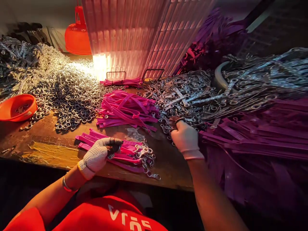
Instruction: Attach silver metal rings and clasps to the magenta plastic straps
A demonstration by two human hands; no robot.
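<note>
My left hand [99, 155], in a white dotted glove with dark fingertips, is closed in a pinch above a bundle of pink straps [130, 162]. A bit of metal shows below its fingertips, too small to name. Metal hooks and rings [147, 157] hang at the bundle's right end. My right hand [184, 136], also gloved, has its fingers curled at the near edge of a pile of metal hooks [190, 94]. Whatever is between those fingers is hidden. Just beyond my left hand lies a heap of loose pink straps [127, 110].
A large heap of metal rings [72, 93] covers the left, beside an orange bowl [18, 107]. An orange lamp [77, 37] hangs by a ribbed translucent panel [144, 38]. Purple straps [252, 136] spill over the table's right side. The table's front edge [173, 183] is close.
</note>
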